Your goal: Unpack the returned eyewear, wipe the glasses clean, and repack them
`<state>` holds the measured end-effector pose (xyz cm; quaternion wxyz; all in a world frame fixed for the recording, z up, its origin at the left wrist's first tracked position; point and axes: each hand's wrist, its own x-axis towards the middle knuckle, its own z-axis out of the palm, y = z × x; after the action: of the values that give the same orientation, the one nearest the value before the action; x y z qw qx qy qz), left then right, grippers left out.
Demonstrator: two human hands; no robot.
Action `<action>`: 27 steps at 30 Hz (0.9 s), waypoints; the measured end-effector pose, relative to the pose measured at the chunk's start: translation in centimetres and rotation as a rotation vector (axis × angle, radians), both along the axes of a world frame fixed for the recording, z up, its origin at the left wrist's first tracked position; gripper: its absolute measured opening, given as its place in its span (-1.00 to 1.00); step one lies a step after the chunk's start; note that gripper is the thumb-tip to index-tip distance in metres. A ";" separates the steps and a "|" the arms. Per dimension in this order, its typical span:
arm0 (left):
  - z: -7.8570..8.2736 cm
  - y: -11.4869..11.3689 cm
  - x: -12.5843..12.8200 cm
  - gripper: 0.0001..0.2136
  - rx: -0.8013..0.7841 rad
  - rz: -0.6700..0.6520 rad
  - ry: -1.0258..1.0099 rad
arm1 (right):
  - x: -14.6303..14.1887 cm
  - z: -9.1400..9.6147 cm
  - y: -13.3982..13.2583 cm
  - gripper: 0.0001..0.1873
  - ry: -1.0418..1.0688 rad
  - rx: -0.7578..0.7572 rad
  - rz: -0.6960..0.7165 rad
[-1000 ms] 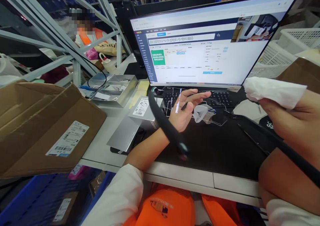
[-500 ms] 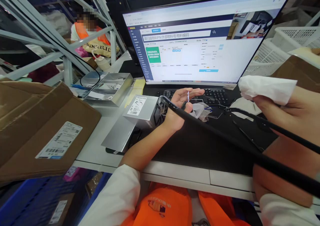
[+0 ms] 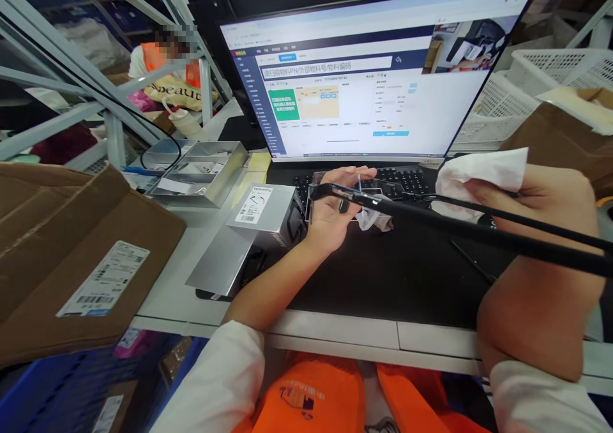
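Left hand: the left hand (image 3: 335, 212) is raised palm-up over the black mat (image 3: 407, 280), just in front of the keyboard (image 3: 383, 181); its fingers are stretched out and loosely curled, cradling the front of a pair of glasses (image 3: 345, 193) with clear lenses.
Glasses: held in the air above the back middle of the tabletop (image 3: 191, 273), between the two hands; the black frame lies across the left palm, and two long black arms (image 3: 479, 232) run from it toward the right edge of the view, passing over the right wrist.
Right hand: the right hand (image 3: 531, 197) is up near the right edge of the tabletop, fingers clenched around a crumpled white tissue (image 3: 479, 171); the tissue sticks out to the left, close to one arm of the glasses, and whether they touch I cannot tell.
Small cloth: a pale scrap (image 3: 376, 219) shows just beside the left fingers; what it rests on is unclear.
Silver box: a silver box (image 3: 261, 212) with a white barcode label stands just left of the left wrist, on its flat lid.
Metal tray: an open metal tray (image 3: 201, 171) sits toward the back left corner.
Monitor: a large monitor (image 3: 378, 69) stands behind the keyboard, lit with a form page.
Cardboard box: a brown cardboard box (image 3: 71, 254) with a shipping label overhangs the left edge.
Baskets: white plastic baskets (image 3: 536, 82) are stacked at the back right.
Other person: someone in an orange vest (image 3: 163, 62) sits beyond the shelving (image 3: 96, 94), well apart.
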<state>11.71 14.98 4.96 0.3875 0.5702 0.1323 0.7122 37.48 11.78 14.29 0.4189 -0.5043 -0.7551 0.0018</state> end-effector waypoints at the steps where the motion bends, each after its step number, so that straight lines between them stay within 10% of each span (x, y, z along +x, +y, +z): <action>1: 0.1 -0.1 0.0 -0.68 0.004 -0.008 0.010 | 0.0 0.0 0.0 -0.69 0.010 -0.017 0.003; 11: -0.2 0.4 -0.2 -0.67 -0.105 0.065 0.032 | 0.2 -0.4 1.2 -0.77 0.086 -0.072 -0.047; 21: -0.3 2.8 -0.4 -0.62 -0.360 0.162 -0.026 | 2.4 -3.8 9.7 -0.59 0.020 -0.314 -0.212; 27: 0.0 2.5 -0.6 -0.65 -0.358 0.192 -0.018 | 2.3 -2.9 9.0 -0.65 0.118 -0.248 -0.237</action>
<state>11.12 17.52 4.99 0.4141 0.4705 0.3073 0.7160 39.81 20.76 11.43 0.3942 -0.6366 -0.6586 0.0753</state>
